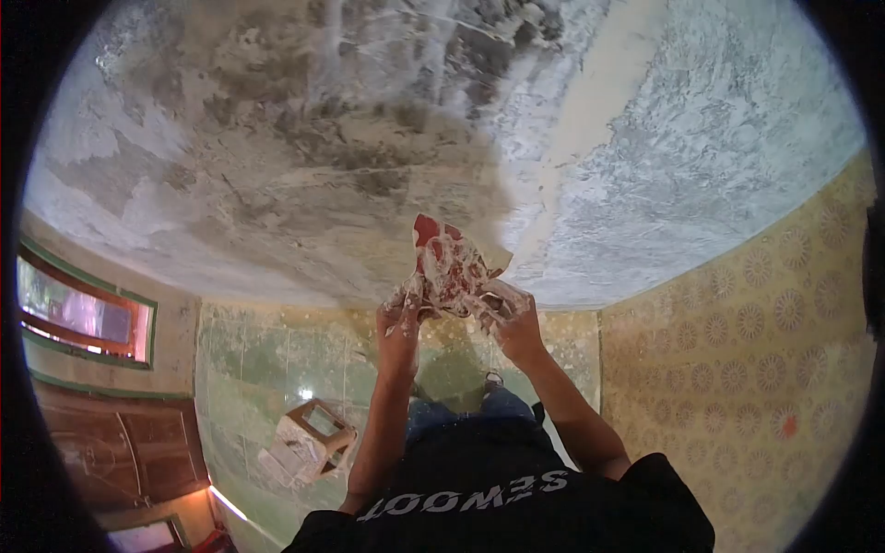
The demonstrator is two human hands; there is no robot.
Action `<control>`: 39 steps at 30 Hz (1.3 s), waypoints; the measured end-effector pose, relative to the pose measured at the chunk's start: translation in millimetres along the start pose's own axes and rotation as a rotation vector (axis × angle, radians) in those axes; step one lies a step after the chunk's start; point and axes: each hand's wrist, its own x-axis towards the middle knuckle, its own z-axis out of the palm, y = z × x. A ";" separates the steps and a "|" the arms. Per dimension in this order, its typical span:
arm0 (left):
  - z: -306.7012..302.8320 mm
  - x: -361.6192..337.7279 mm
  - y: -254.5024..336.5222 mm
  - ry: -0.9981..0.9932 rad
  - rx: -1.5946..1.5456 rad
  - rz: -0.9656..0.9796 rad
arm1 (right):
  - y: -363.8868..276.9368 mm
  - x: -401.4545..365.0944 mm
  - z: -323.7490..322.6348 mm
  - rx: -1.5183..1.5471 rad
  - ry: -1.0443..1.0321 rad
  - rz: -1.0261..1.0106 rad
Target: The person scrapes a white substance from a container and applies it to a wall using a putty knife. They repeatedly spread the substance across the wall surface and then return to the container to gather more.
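Though white-smeared — a red, irregular sheet (pixel 451 266).

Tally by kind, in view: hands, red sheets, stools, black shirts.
Hands: 2 (left hand, right hand)
Red sheet: 1, smeared white, held between both hands
Stool: 1
Black shirt: 1
Total: 5

likely stool (pixel 313 449) on green floor (pixel 244 355) | window (pixel 78 309) left | patterned wall (pixel 728 364) right
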 end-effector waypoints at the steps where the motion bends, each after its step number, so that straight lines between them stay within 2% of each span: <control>1: 10.4 -6.9 -5.9 0.023 0.006 -0.005 | 14.8 -3.6 -12.9 0.009 -0.016 0.017; 3: 36.8 -14.1 -10.2 0.163 0.048 0.012 | 60.1 -2.7 -33.2 -0.103 -0.011 -0.088; 4: 43.2 -15.8 -11.5 0.101 0.059 0.057 | 68.5 -1.9 -32.0 -0.057 0.052 -0.175; 5: 46.5 -17.5 -16.3 0.117 0.054 0.078 | 49.1 0.5 -31.6 -0.056 0.028 -0.186; 7: 53.3 -16.6 -19.1 0.130 0.054 0.077 | 10.1 4.9 -33.2 0.167 -0.085 0.096; 8: 59.4 -15.2 -7.7 0.017 0.065 0.085 | 26.0 5.1 -35.4 0.182 -0.060 -0.118; 10: 60.3 -3.7 -0.6 0.072 0.081 0.115 | 13.2 11.6 -42.2 0.220 -0.078 -0.088; 11: 69.8 0.9 11.1 0.126 0.089 0.119 | 1.6 13.0 -46.7 0.250 -0.082 -0.038; 12: 78.7 6.3 25.3 0.142 -0.032 0.193 | -10.8 13.0 -53.3 0.248 -0.088 -0.055; 14: 79.9 32.3 60.5 -0.002 0.003 0.281 | -29.7 12.6 -68.5 0.096 -0.039 -0.020; 15: 92.4 45.5 84.4 -0.040 -0.029 0.355 | -27.0 10.8 -78.8 0.099 -0.048 -0.025; 17: 122.4 66.9 138.6 -0.123 -0.042 0.459 | -12.9 4.1 -104.1 -0.144 -0.038 0.037; 20: 178.6 87.8 200.8 -0.163 -0.166 0.562 | 4.7 -11.3 -128.2 -0.132 0.039 0.061; 21: 187.6 98.7 202.1 -0.162 -0.170 0.562 | 7.4 -14.9 -133.2 -0.136 0.039 0.061; 23: 202.3 111.2 196.4 -0.015 -0.107 0.514 | 12.2 -23.4 -142.4 -0.151 0.078 0.168; 25: 195.6 108.7 160.4 0.012 -0.039 0.489 | 21.7 -30.5 -149.9 -0.153 0.086 0.160; 26: 180.9 106.9 131.4 0.013 0.056 0.463 | 26.0 -33.1 -153.5 -0.148 0.098 0.148; 28: 164.0 91.2 70.3 0.089 -0.143 0.433 | 31.8 -37.6 -162.6 -0.156 0.101 0.157; 29: 138.2 90.4 24.9 0.153 -0.182 0.363 | 34.6 -38.8 -166.5 -0.162 0.108 0.170; 30: 111.9 85.9 -14.8 0.280 -0.162 0.175 | 37.2 -40.2 -169.6 -0.159 0.116 0.168; 32: 82.4 60.8 -64.0 0.343 -0.079 0.048 | 42.9 -42.0 -176.7 -0.147 0.118 0.106; 35: 68.0 36.9 -53.2 0.302 -0.144 0.021 | 60.7 -42.9 -193.7 -0.114 0.087 0.019; 37: 76.2 50.0 -17.3 0.177 -0.093 0.221 | 56.0 -46.5 -194.9 -0.162 0.083 0.066; 39: 110.9 62.5 51.7 0.045 -0.121 0.428 | 49.5 -43.1 -193.0 -0.218 0.069 0.111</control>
